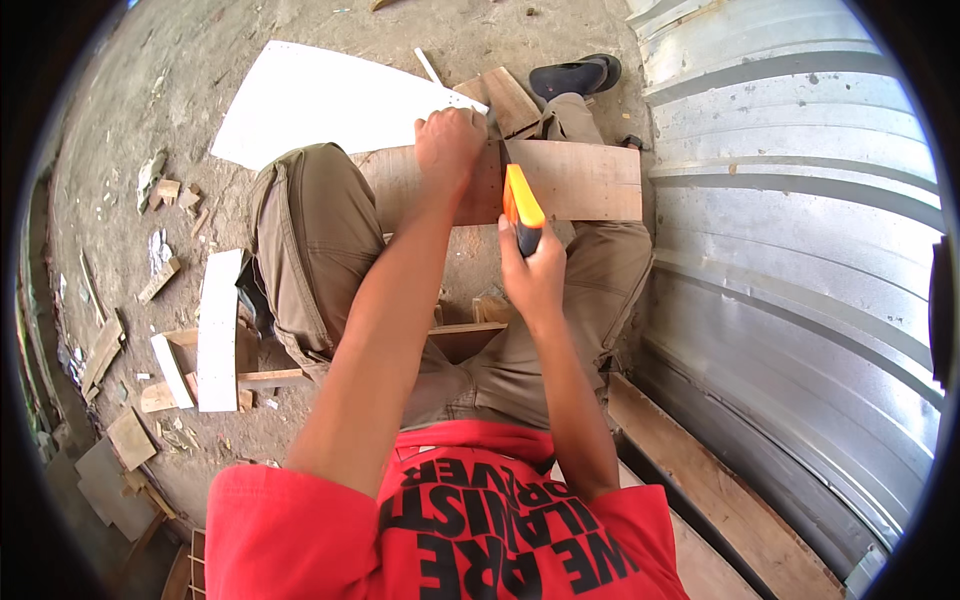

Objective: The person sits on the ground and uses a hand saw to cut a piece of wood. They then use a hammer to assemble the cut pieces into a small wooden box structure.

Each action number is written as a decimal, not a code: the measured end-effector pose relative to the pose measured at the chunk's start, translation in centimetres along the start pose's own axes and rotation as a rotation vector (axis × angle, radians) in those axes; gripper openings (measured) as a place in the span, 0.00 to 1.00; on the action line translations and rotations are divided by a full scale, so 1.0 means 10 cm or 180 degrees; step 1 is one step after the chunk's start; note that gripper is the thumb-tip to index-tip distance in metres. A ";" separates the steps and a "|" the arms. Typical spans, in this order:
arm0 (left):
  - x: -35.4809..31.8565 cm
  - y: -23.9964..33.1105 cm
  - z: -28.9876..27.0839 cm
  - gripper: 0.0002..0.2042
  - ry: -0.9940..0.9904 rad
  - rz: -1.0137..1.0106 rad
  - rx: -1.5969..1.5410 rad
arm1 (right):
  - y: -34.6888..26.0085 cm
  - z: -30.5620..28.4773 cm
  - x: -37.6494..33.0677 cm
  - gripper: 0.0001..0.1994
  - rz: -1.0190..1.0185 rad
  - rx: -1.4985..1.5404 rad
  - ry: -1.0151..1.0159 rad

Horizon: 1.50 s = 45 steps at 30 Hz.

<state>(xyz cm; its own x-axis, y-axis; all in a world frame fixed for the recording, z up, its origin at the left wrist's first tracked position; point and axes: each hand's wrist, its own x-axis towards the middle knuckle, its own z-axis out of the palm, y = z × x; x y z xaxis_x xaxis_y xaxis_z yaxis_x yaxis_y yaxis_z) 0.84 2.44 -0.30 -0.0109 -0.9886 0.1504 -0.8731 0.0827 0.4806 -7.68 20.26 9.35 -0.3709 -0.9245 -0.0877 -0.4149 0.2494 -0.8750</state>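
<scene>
A flat, reddish-brown wooden board (590, 180) lies crosswise in front of the person, over the right leg; the left knee hides how its left end is supported. On it stands a handsaw with a yellow, orange and black handle (522, 195). Its dark blade shows nearly edge-on, so the teeth and the depth of any cut cannot be made out.

Beyond the board, a large white flat sheet (320, 105) lies on the rough grey floor (200, 60), partly covered by the left hand (450, 145). A narrow white strip (218, 330) lies among wood scraps at left; a ridged silver metal wall (780, 250) closes off the right side.

The right hand (533, 262) is wrapped around the saw's handle. The left hand bears on the board near its far edge, fingers bent, their tips hidden.
</scene>
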 end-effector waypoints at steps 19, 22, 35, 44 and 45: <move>0.03 -0.08 0.03 0.18 -0.0255 -0.0220 0.0130 | 0.05 0.03 -0.01 0.11 0.0022 0.0300 0.0032; 0.05 -0.07 0.03 0.19 -0.0413 -0.0299 0.0187 | -0.16 -0.16 -0.43 0.11 -0.0245 -0.0005 0.0153; 0.01 -0.11 0.04 0.18 -0.0154 -0.0111 -0.0063 | 0.06 -0.02 -0.19 0.15 0.0035 0.0097 0.0018; -0.06 -0.14 0.07 0.17 -0.0201 -0.0359 0.0025 | -0.28 -0.33 -0.66 0.10 0.0108 0.0030 -0.0003; -0.09 -0.12 0.00 0.18 -0.0228 -0.0361 0.0039 | -0.41 -0.53 -0.85 0.09 0.0273 0.0128 -0.0116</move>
<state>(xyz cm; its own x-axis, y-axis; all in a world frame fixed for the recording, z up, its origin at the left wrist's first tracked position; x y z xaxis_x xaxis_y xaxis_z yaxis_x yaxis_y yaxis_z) 1.85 3.26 -1.03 0.0538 -0.9980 0.0334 -0.8765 -0.0311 0.4803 -7.22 28.63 16.20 -0.3728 -0.9103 -0.1799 -0.3490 0.3172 -0.8818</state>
